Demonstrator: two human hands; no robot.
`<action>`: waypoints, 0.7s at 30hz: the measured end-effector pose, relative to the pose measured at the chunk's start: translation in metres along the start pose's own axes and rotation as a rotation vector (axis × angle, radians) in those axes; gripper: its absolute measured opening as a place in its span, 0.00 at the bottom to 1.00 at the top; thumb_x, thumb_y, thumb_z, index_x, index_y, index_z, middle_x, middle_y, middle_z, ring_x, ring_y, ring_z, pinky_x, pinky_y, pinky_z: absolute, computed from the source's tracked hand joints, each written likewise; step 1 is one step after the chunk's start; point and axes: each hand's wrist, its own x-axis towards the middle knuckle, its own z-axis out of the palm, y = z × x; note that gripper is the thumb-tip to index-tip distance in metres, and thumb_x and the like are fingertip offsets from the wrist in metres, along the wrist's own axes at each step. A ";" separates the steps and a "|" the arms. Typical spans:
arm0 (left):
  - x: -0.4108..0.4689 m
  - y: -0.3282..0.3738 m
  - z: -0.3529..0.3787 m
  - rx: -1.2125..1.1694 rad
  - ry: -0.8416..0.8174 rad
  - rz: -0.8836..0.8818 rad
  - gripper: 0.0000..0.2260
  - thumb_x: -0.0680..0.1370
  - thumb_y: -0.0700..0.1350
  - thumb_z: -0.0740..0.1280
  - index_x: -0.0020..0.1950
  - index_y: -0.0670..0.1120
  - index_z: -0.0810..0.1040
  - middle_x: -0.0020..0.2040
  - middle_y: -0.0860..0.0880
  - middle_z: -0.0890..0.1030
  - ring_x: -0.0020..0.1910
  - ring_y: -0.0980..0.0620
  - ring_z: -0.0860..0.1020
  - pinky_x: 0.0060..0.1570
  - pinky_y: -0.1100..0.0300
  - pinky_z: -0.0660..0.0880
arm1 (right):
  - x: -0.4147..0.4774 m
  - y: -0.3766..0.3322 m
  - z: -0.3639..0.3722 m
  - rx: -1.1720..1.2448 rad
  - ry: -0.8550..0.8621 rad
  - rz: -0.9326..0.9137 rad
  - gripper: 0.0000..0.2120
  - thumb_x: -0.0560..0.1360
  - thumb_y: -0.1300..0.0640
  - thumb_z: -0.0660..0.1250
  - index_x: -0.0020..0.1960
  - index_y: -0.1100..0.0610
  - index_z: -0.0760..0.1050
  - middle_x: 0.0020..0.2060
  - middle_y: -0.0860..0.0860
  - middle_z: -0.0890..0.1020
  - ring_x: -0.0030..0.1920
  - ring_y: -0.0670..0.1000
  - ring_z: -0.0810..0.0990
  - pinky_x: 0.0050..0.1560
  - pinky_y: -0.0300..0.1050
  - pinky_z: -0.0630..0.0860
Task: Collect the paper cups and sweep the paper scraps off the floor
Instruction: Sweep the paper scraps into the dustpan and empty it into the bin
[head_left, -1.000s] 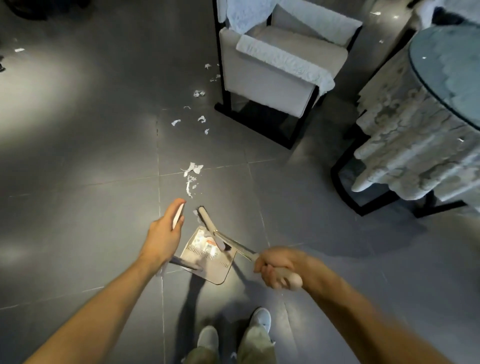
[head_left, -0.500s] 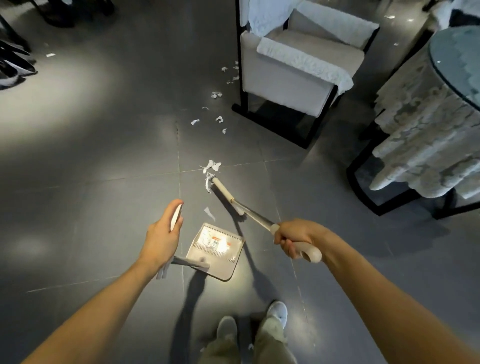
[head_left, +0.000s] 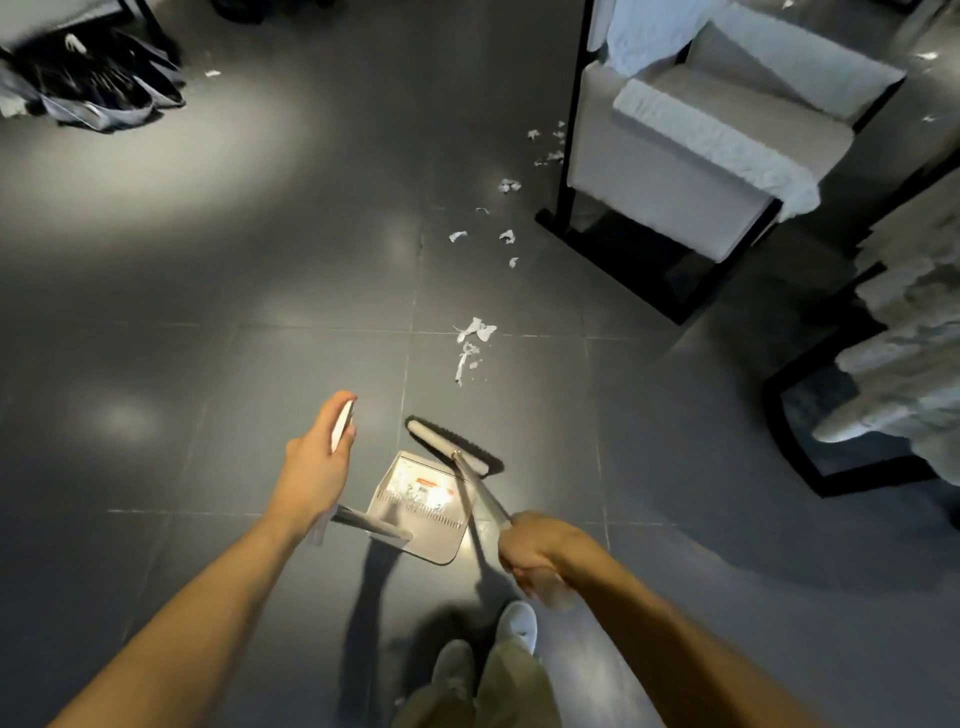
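Torn white paper scraps trail across the dark tiled floor from just beyond the broom to the far chair, while the left hand grips the dustpan handle and the right hand clutches the broom's.

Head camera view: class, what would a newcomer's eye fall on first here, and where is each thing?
First the two hands at bottom centre: the left hand holds the dustpan by its handle, the right hand grips the broom, whose head lies at the pan's far edge. Next, white paper scraps trail across the dark floor toward the pale armchair at upper right.
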 end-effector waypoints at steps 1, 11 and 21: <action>0.002 0.001 0.001 0.001 0.003 -0.004 0.14 0.82 0.47 0.58 0.67 0.56 0.68 0.38 0.40 0.76 0.34 0.42 0.73 0.44 0.54 0.70 | 0.001 0.002 -0.002 0.104 -0.040 0.006 0.05 0.76 0.60 0.61 0.49 0.59 0.75 0.33 0.50 0.73 0.31 0.46 0.73 0.31 0.37 0.73; 0.036 0.025 -0.001 0.005 0.048 0.022 0.14 0.81 0.46 0.60 0.66 0.57 0.68 0.34 0.44 0.74 0.33 0.42 0.72 0.43 0.52 0.72 | -0.007 0.000 -0.117 0.515 -0.137 0.043 0.13 0.74 0.68 0.60 0.55 0.56 0.74 0.21 0.51 0.71 0.18 0.44 0.67 0.19 0.33 0.66; 0.133 0.051 -0.011 -0.022 0.045 0.039 0.13 0.81 0.48 0.58 0.62 0.65 0.66 0.31 0.45 0.74 0.25 0.48 0.70 0.32 0.57 0.72 | 0.078 -0.053 -0.212 0.555 0.120 -0.005 0.12 0.74 0.70 0.55 0.53 0.62 0.72 0.23 0.53 0.69 0.17 0.46 0.65 0.18 0.33 0.64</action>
